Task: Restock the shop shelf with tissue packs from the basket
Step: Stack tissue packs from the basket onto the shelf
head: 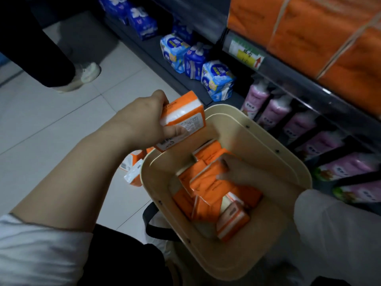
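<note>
Head view.

1. Left hand (147, 120): bare forearm, white sleeve pushed up. It is closed round the held tissue packs (183, 114), orange and white. The thumb lies across the printed face, and a second pack's edge shows below it. The packs are held in the air over the basket's far left corner.
2. Right hand (239, 172): white sleeve, reaching down inside the basket. The thumb and fingers pinch the end of the top pack (206, 182), an orange one. This hand is blurred.
3. Basket (266, 139): cream, rounded rectangle, seen from above, just beside the shelving. A black strap (150, 221) shows at its near left side.
4. Basket stock (233, 221): several more orange-and-white tissue packs lie jumbled at different angles on the basket bottom, under and around the top pack.
5. Floor packs (135, 172): a few matching packs lie on the tiled floor (51, 124), against the basket's left wall.
6. Shelf (288, 79): dark unit along the right. The upper level carries large orange bundles (321, 34) tied with string. A price label (245, 53) with a red arrow sits on the rail.
7. Pink packs (274, 112): a row standing on the level below.
8. Blue packs (218, 81): on the lowest level, further along.
9. A second person stands at upper left, with a dark trouser leg and a pale shoe (89, 72).
</note>
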A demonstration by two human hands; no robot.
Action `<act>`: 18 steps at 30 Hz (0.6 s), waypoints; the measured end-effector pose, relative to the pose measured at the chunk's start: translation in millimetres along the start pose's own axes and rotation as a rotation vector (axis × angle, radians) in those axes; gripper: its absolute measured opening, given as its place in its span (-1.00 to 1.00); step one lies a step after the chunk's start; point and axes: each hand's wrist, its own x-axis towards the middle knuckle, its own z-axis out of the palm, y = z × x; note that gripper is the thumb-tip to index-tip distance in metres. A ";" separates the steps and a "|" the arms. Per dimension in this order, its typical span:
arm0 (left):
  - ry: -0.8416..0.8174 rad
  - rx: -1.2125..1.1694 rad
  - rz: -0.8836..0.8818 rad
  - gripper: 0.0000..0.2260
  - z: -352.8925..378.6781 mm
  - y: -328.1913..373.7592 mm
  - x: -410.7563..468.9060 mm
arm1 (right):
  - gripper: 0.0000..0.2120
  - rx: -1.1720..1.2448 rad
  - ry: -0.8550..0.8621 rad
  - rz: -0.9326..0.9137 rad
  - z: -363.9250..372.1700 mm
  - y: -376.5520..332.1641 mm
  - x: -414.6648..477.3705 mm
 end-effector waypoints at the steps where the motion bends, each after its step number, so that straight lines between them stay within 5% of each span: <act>1: 0.012 0.008 0.001 -0.47 -1.2 3.2 -1.8 | -0.60 -0.009 0.015 0.000 -7.3 0.9 -5.1; 5: 0.066 -0.003 -0.004 -0.49 -7.6 20.5 -12.8 | -0.70 0.045 0.114 -0.036 -41.8 -12.4 -45.7; 11: 0.152 -0.161 0.039 -0.58 -18.6 53.1 -34.8 | -0.70 0.467 0.261 -0.012 -86.3 -30.9 -123.0; 13: 0.185 -0.202 0.072 -0.63 -20.1 65.9 -43.2 | -0.84 0.653 0.336 -0.025 -100.1 -39.7 -150.2; 18: 0.293 -0.164 0.201 -0.64 -14.4 94.6 -60.1 | -0.92 0.823 0.445 -0.062 -125.1 -48.2 -205.6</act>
